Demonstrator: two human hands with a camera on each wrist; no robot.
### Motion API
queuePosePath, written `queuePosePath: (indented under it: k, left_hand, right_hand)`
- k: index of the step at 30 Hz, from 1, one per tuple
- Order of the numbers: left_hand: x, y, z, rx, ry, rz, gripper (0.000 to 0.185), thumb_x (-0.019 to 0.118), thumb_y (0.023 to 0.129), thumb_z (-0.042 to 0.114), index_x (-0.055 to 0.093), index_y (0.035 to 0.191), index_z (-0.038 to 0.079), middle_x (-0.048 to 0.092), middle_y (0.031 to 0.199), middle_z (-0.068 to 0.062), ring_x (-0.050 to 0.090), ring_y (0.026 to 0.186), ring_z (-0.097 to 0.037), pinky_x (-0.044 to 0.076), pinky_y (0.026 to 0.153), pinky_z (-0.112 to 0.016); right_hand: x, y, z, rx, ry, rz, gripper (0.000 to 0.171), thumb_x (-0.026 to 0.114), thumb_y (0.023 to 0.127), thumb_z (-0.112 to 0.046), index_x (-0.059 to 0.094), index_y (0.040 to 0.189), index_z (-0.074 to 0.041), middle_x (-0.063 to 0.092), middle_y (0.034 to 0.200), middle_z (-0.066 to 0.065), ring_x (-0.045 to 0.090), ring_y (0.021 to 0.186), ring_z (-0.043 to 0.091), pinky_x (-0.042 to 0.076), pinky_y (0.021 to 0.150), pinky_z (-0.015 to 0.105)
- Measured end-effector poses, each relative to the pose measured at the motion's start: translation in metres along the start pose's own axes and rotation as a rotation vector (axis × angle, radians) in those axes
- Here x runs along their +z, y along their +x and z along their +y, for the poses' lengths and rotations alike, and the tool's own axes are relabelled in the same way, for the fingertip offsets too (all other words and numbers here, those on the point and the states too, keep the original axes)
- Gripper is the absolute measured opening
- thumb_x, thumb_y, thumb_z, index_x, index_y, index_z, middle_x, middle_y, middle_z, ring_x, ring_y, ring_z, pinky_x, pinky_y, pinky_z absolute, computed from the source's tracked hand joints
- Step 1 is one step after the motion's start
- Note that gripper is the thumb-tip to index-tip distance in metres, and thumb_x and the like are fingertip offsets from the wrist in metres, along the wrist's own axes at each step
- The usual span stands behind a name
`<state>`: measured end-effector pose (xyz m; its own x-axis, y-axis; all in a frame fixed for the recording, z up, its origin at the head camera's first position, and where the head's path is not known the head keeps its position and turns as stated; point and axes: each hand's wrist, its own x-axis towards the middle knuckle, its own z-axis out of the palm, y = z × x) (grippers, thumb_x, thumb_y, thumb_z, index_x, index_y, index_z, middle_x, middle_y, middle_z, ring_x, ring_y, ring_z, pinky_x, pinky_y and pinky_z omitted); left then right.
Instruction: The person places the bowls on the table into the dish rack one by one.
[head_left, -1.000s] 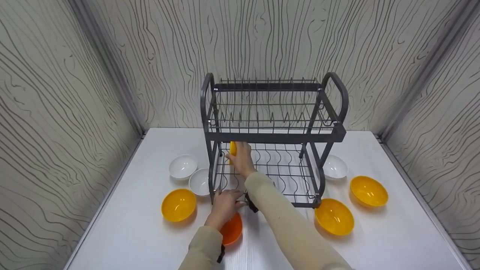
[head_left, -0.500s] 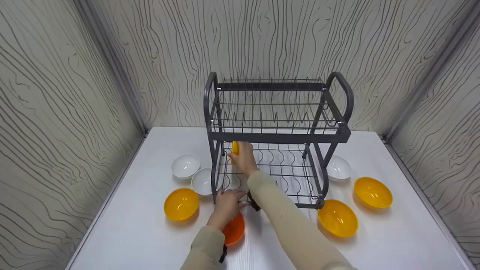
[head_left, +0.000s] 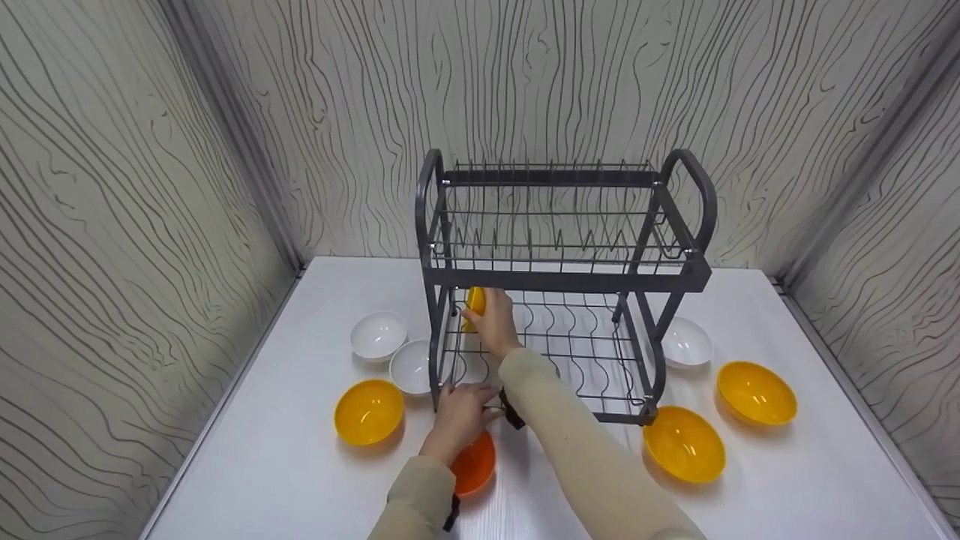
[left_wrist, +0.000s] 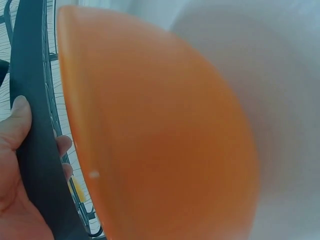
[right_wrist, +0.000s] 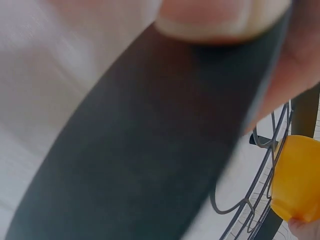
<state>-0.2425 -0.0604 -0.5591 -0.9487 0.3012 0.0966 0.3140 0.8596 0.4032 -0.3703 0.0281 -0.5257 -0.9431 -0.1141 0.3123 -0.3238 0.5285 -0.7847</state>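
In the head view, my right hand (head_left: 495, 322) reaches into the lower tier of a dark metal dish rack (head_left: 562, 281) and holds a yellow bowl (head_left: 476, 301) on edge near the tier's left side. The right wrist view shows that bowl (right_wrist: 297, 175) with a fingertip at its lower edge. My left hand (head_left: 459, 416) grips the rack's front bottom bar near the left corner. Its thumb and fingers lie on opposite sides of the dark bar (left_wrist: 35, 125) in the left wrist view. Below this hand sits an orange bowl (head_left: 478, 465), partly hidden by it.
Left of the rack are two white bowls (head_left: 379, 335) and a yellow bowl (head_left: 369, 412). To the right are a white bowl (head_left: 686, 343), partly behind the rack, and two yellow bowls (head_left: 756, 394). Patterned walls (head_left: 555, 90) enclose the white table (head_left: 277, 450).
The head view has shifted slightly, so the scene sits a little further right. The yellow bowl in my right hand now leans slightly, its top to the right. My left hand keeps its grip.
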Motion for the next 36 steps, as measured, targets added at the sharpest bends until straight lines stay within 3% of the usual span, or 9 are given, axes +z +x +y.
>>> queuePosePath:
  k: [11, 17, 25, 36]
  left_hand:
    - [0.002, 0.001, 0.001, 0.004, -0.001, 0.001, 0.035, 0.064, 0.084, 0.034, 0.065, 0.117, 0.021, 0.066, 0.116, 0.003, 0.058, 0.111, -0.022, 0.033, 0.103, -0.054]
    - [0.002, 0.001, 0.001, 0.008, 0.010, 0.020, 0.037, 0.065, 0.083, 0.036, 0.064, 0.117, 0.022, 0.066, 0.116, 0.003, 0.059, 0.110, -0.022, 0.035, 0.102, -0.055]
    - [0.001, 0.001, 0.000, -0.009, -0.028, -0.015, 0.037, 0.065, 0.083, 0.034, 0.064, 0.118, 0.022, 0.066, 0.117, 0.003, 0.057, 0.113, -0.022, 0.031, 0.104, -0.056]
    - [0.001, 0.002, 0.001, -0.059, -0.021, -0.059, 0.039, 0.063, 0.084, 0.036, 0.062, 0.120, 0.023, 0.064, 0.120, 0.002, 0.055, 0.116, -0.021, 0.029, 0.107, -0.053]
  right_hand:
    - [0.001, 0.000, 0.004, 0.023, 0.046, 0.016, 0.060, 0.065, 0.085, -0.015, 0.037, 0.138, -0.014, 0.047, 0.127, 0.013, 0.047, 0.120, 0.025, 0.043, 0.101, 0.037]
    - [-0.002, -0.002, 0.003, 0.057, 0.102, -0.010, 0.065, 0.062, 0.088, -0.015, 0.028, 0.143, -0.016, 0.041, 0.135, 0.011, 0.046, 0.123, 0.024, 0.042, 0.103, 0.036]
    - [-0.006, -0.005, 0.001, 0.086, 0.087, -0.067, 0.066, 0.061, 0.089, -0.015, 0.024, 0.145, -0.016, 0.039, 0.138, 0.011, 0.043, 0.126, 0.025, 0.037, 0.107, 0.038]
    - [-0.017, -0.002, 0.006, 0.051, 0.065, -0.093, 0.070, 0.064, 0.087, -0.016, 0.023, 0.143, -0.023, 0.041, 0.137, 0.006, 0.043, 0.126, 0.021, 0.037, 0.107, 0.035]
